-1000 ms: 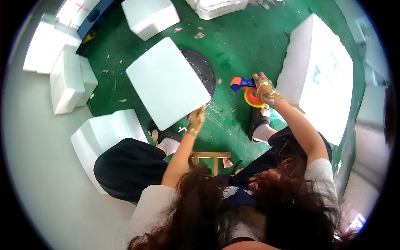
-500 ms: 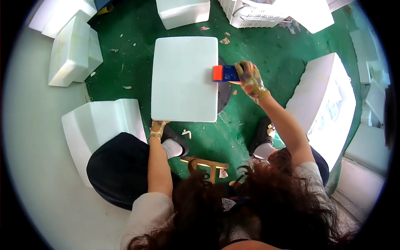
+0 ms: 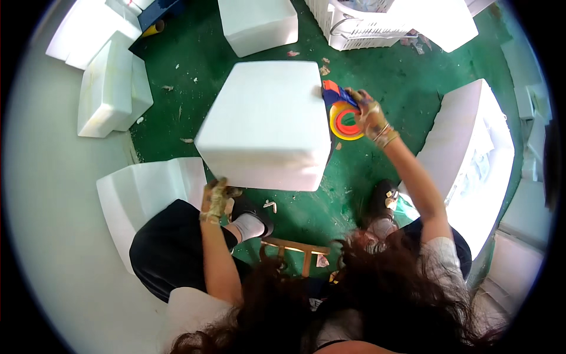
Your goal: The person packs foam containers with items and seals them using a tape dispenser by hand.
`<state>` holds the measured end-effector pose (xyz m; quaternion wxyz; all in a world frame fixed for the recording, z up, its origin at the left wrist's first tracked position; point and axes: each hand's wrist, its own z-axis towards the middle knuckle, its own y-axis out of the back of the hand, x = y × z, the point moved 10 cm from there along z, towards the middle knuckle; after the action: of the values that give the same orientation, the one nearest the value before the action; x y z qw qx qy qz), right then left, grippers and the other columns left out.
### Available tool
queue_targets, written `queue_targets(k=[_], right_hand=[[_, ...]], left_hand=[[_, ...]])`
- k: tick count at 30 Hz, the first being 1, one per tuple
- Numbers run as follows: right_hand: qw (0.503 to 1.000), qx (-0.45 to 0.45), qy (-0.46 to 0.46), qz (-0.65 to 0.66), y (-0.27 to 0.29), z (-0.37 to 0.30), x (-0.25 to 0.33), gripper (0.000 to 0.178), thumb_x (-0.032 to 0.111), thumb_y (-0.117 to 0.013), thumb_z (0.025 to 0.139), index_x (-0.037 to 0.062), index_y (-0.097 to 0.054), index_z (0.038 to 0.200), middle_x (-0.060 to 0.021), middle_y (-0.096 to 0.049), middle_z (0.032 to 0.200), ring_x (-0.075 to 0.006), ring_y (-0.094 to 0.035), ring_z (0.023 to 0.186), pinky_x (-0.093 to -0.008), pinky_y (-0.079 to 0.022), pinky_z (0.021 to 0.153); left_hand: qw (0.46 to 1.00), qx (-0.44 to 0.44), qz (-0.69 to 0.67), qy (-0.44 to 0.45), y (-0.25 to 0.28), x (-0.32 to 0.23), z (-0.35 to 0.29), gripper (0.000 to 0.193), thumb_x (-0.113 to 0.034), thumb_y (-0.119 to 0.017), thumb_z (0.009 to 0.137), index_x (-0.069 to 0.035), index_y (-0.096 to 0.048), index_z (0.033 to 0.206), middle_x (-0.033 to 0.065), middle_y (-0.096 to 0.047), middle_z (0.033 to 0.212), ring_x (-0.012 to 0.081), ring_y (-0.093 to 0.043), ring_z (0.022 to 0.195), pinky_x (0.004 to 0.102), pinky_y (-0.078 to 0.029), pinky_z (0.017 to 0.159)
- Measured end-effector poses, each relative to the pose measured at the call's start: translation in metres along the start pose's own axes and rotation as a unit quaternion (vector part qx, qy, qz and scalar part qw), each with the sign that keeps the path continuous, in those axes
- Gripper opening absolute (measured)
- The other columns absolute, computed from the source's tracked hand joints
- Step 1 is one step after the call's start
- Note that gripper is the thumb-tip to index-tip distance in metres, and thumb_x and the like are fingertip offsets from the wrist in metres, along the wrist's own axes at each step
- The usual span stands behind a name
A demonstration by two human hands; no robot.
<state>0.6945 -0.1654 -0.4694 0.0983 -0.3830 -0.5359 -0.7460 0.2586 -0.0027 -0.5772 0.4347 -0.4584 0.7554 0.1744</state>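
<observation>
A white foam box (image 3: 268,106) stands in front of me, its top and near side showing. My left hand (image 3: 215,199), in a patterned glove, grips the box's lower near-left corner; some of its fingers are hidden under the edge. My right hand (image 3: 370,118), gloved alike, is closed round a tape dispenser (image 3: 335,92). The dispenser is blue with an orange front end and carries a tape roll (image 3: 346,121) with yellow and red rings. Its front end is at the box's right side; whether tape sticks there I cannot tell.
Foam boxes stand at the far left (image 3: 106,88), far middle (image 3: 259,26) and near left (image 3: 156,186). On the right is an open foam box (image 3: 454,141) with clear plastic inside. A white crate (image 3: 365,32) stands far right. A wooden stool (image 3: 295,245) is below me; scraps litter the green floor (image 3: 389,71).
The box has tipped so its near side now shows. My right hand has turned the dispenser and moved it slightly right and nearer. My left hand stays at the near-left corner, slightly lower.
</observation>
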Motion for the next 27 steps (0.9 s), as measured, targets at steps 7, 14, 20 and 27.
queue_targets(k=[7,14,20,27], right_hand=[[0.975,0.198,-0.083,-0.057,0.002,0.023,-0.029,0.045,0.001,-0.049,0.069,0.0022,-0.059,0.113,-0.0218,-0.063,0.095,-0.0346,-0.062,0.086,-0.0358,-0.05,0.074],[0.965,0.056,-0.255,-0.025,-0.02,-0.046,-0.069,0.044,0.002,-0.053,0.068,0.0005,-0.059,0.112,-0.023,-0.064,0.081,-0.0304,-0.065,0.07,-0.0377,-0.049,0.061],[0.949,0.024,-0.307,0.063,-0.034,-0.059,-0.05,0.052,0.003,-0.054,0.066,-0.0023,-0.055,0.118,-0.0243,-0.063,0.08,-0.0327,-0.066,0.074,-0.0346,-0.051,0.063],[0.968,0.08,-0.238,0.006,-0.017,-0.007,-0.048,0.038,0.009,-0.054,0.066,0.0027,-0.061,0.103,-0.0186,-0.063,0.079,-0.0303,-0.063,0.069,-0.0344,-0.047,0.058]], left_hand=[[0.954,0.032,0.292,-0.056,-0.104,-0.191,-0.012,0.025,-0.02,-0.064,0.085,0.004,-0.06,0.079,0.0098,-0.064,0.072,0.0147,-0.063,0.067,0.0271,-0.049,0.055],[0.922,0.152,0.297,-0.196,-0.162,-0.219,0.013,0.031,-0.02,-0.065,0.082,0.006,-0.056,0.097,0.0084,-0.063,0.084,0.0144,-0.059,0.074,0.0257,-0.048,0.067],[0.293,0.354,0.769,-0.444,-0.3,-0.217,-0.084,0.095,-0.055,-0.071,0.062,-0.015,-0.033,0.139,0.0151,-0.025,0.146,0.0344,-0.019,0.137,0.0487,-0.009,0.111],[0.092,0.502,0.73,-0.454,-0.348,-0.199,-0.062,0.063,-0.04,-0.065,0.063,-0.013,-0.05,0.118,0.0057,-0.041,0.134,0.0239,-0.029,0.134,0.0481,-0.012,0.112]])
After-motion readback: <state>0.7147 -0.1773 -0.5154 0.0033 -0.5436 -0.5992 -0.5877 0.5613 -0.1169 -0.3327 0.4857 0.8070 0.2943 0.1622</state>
